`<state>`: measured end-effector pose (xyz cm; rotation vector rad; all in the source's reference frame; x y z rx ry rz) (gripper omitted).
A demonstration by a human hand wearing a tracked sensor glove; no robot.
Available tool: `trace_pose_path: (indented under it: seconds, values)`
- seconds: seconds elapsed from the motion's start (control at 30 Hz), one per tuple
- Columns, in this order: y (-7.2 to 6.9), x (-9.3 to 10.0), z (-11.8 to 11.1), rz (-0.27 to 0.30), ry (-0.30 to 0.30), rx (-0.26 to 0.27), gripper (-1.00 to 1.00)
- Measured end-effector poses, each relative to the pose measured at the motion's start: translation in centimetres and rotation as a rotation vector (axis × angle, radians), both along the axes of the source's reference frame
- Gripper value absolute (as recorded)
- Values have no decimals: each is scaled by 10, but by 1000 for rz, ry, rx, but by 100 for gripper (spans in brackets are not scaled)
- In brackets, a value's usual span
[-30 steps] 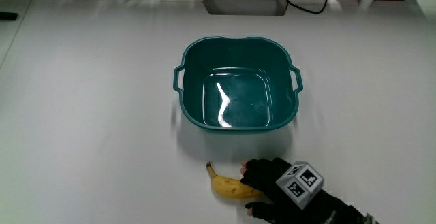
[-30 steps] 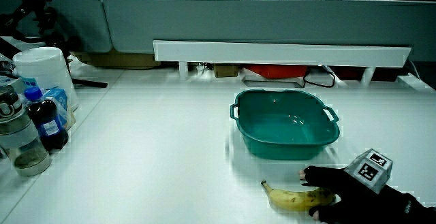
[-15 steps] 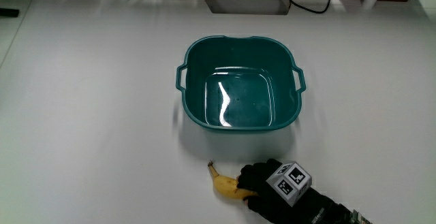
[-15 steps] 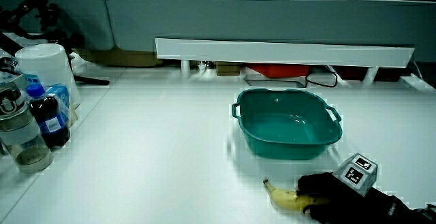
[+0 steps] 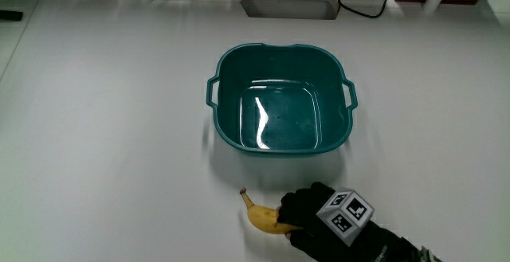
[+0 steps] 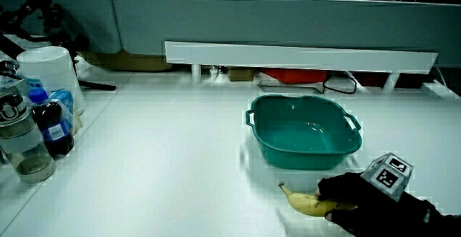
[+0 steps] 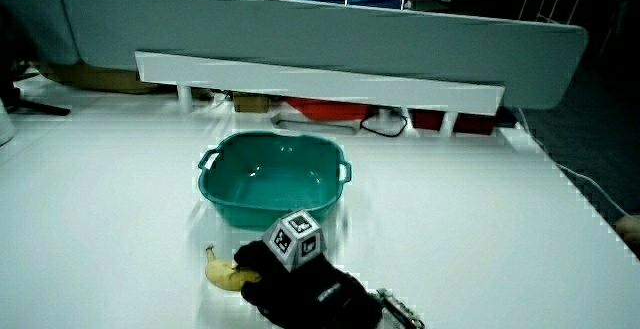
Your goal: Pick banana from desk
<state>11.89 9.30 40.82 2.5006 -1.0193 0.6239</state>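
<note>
- Currently the black-gloved hand [image 5: 311,214] lies over the thicker end of the curved yellow banana [image 5: 261,217], fingers curled round it in a grasp; the stem end sticks out free.
- Banana sits on the white desk [image 5: 103,134], nearer to the person than the teal plastic tub with two side handles [image 5: 279,95], and apart from it.
- In a side view the banana [image 6: 306,203] looks close to the desk surface; I cannot tell whether it has cleared the top or rests on it.
- Grip placed on the body, not the stem: judged sensible, since the thick part gives the fingers more to close on and the fruit will not pivot.
- Patterned cube [image 7: 296,238] on the back of the hand faces up, so the palm is turned down onto the fruit, a top-down grasp.
- Tub holds nothing visible; its glossy floor shows only reflections.
- Bottles and a white container [image 6: 45,71] stand at the desk's edge, well apart from the work.
- Judgement: grasp made, lift is the step remaining.
</note>
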Motion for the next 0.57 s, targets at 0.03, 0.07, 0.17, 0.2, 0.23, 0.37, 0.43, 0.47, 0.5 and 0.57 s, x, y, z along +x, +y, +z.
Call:
trace_pose_path:
  seconds: [0.03,0.07,0.17,0.2,0.23,0.37,0.43,0.47,0.5,0.57]
  values:
    - [-2,1,-4,1,-2,5,100]
    - [-4,3,-7,0,-4,6,100]
    - [-12,8,-19,13,-20,3,100]
    - [-14,10,-22,15,-10,14,100]
    - [-17,11,-26,20,-13,45,100]
    - [-28,14,-37,44,-24,103,100]
    - [-33,15,-37,44,-26,102,100]
    - [-37,15,-36,53,-29,113,100]
    - [-40,16,-36,56,-26,118,100]
    - [-47,16,-35,63,-19,117,100]
